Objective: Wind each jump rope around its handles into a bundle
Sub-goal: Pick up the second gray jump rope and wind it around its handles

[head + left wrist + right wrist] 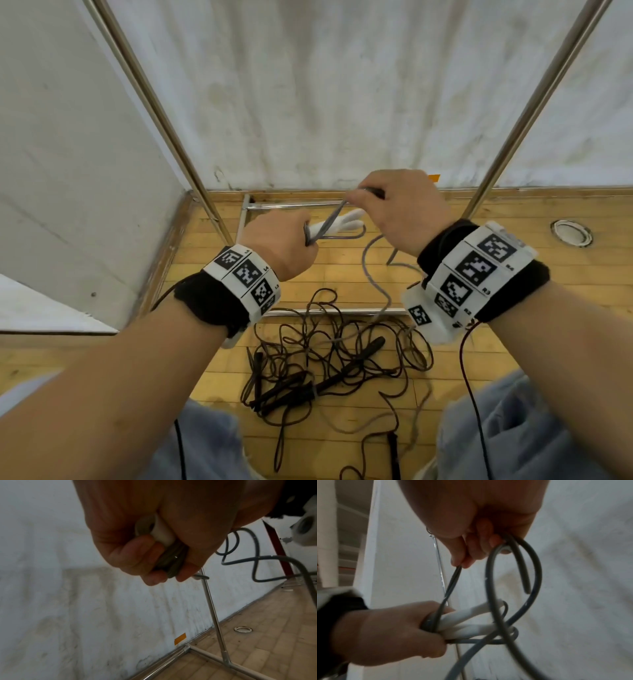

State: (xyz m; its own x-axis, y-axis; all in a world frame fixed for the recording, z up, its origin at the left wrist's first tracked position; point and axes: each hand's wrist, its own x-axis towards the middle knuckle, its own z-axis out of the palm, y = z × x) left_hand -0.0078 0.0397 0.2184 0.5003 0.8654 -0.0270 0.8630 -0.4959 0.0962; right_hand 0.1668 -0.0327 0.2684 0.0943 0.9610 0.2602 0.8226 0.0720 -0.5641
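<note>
Left hand point(281, 245): fist round white handles point(337, 222), their long axis pointing toward the wall
Right hand point(397, 209): pinching grey rope point(327, 222) just above the handles; the nearer hand for the next turn

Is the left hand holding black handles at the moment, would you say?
No, the left hand grips a pair of white handles with grey rope wound round them; the black-handled ropes lie on the floor.

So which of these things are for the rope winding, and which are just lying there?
For the job:
- left hand gripping the white plastic handles
- right hand pinching the grey rope
- tangled dark brown ropes with black handles on the floor, waiting

Just lying about:
- shiny metal frame poles
- round white floor fitting
- orange tape patch on the wall
</note>
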